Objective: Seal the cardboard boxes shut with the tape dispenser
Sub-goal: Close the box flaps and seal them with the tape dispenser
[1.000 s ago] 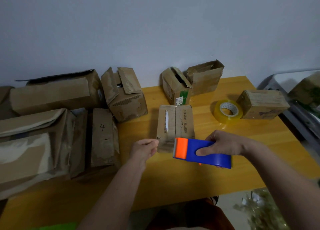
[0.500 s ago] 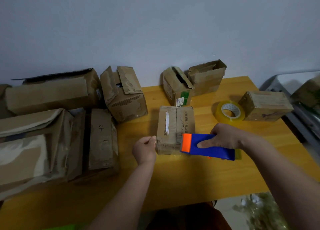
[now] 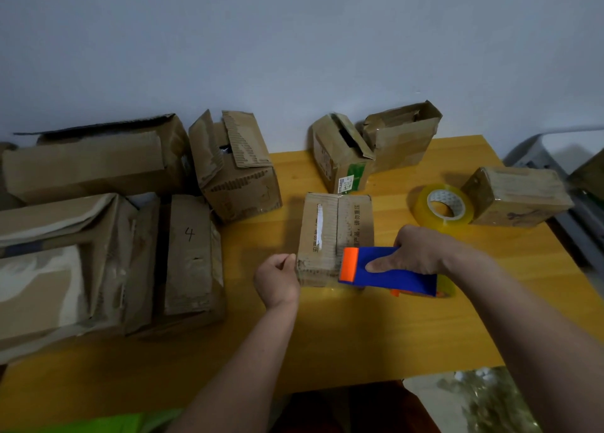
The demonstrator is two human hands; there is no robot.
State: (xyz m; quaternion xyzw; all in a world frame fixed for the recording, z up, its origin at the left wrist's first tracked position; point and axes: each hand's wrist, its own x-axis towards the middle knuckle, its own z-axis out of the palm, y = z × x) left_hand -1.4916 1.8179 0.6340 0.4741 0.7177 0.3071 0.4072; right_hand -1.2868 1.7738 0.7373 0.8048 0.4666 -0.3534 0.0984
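I'm looking down at the yellow table [image 3: 376, 328]: big cardboard boxes piled at the left [image 3: 81, 256], smaller open ones along the wall [image 3: 402, 138], and the box being sealed [image 3: 336, 233] dead centre, just ahead of both hands. Its long axis is running away from me, flap seam along it. Right hand [image 3: 415, 253] is gripping the blue tape dispenser [image 3: 389, 271], orange end sitting at the box's near edge on the seam, so it's the nearer hand for the pull. Left hand [image 3: 277, 279] is curled against the near left corner, probably pinching the tape end, too small to confirm. Spare tape roll [image 3: 444, 205] is sitting far right.
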